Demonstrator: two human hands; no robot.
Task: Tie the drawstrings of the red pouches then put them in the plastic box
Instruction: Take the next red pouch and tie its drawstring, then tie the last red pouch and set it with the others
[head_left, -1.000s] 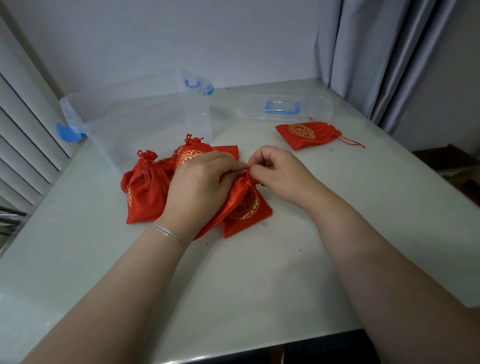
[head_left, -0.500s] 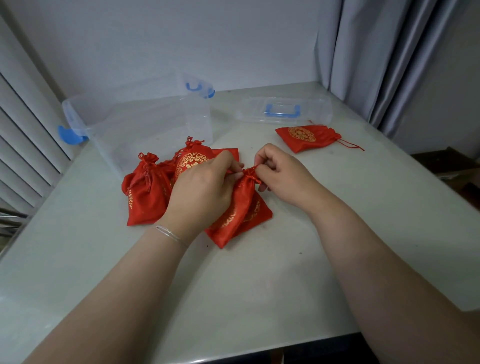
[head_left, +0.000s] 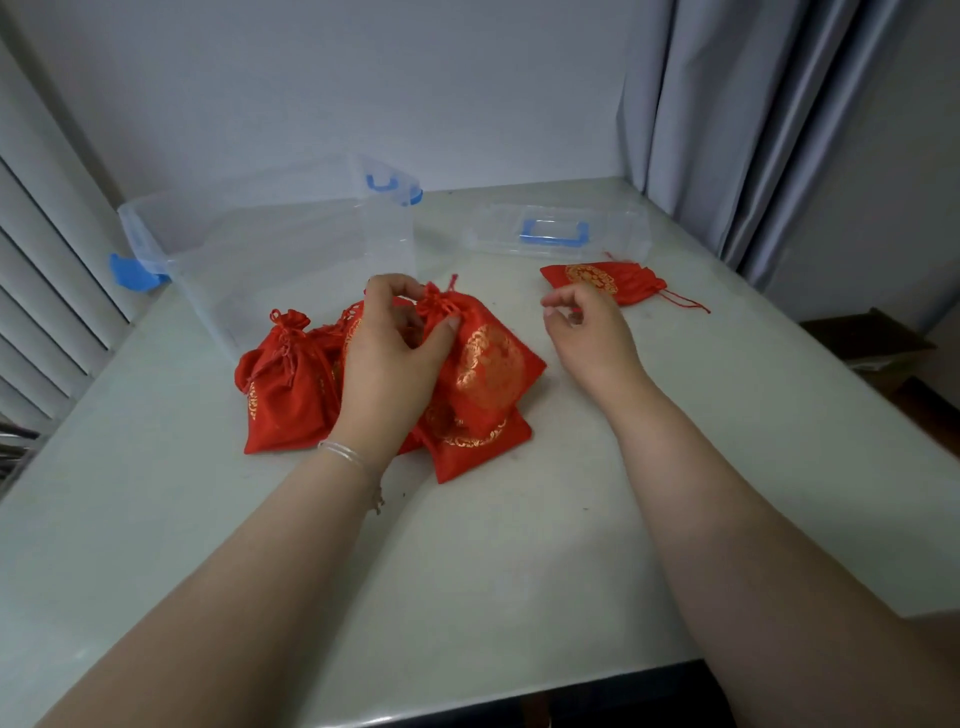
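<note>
Red pouches (head_left: 470, 374) with gold print lie in a heap at the middle of the pale bench (head_left: 493, 561), seen from the head camera, the only view. The left hand (head_left: 389, 358) holds the top pouch of the heap by its gathered neck: thumb on the near side, fingers (head_left: 395, 288) curled over the far side, pinching the bunched cloth just below its knotted drawstring (head_left: 441, 301). This pouch rests tilted over another flat one beneath it. A thin bracelet (head_left: 348, 452) sits on the left wrist.

To the left in the heap, a tied pouch (head_left: 283, 384) lies with its neck cinched and its cord ends hanging down its front. More red cloth shows between it and the left hand, partly hidden.

The right hand (head_left: 592, 332) hovers above the bench just right of the heap, holding nothing, its fingers loosely curled and apart from every pouch. Behind it, near the far right edge, a single pouch (head_left: 602, 278) lies on its side, its neck gathered and its cord (head_left: 685, 303) trailing to the right.

The clear plastic box (head_left: 270, 249) with blue latches stands open at the far left, just behind the heap. Its clear lid (head_left: 556, 228), with a blue handle, lies flat on the bench behind the single pouch. A grey curtain (head_left: 753, 119) hangs at the right.
</note>
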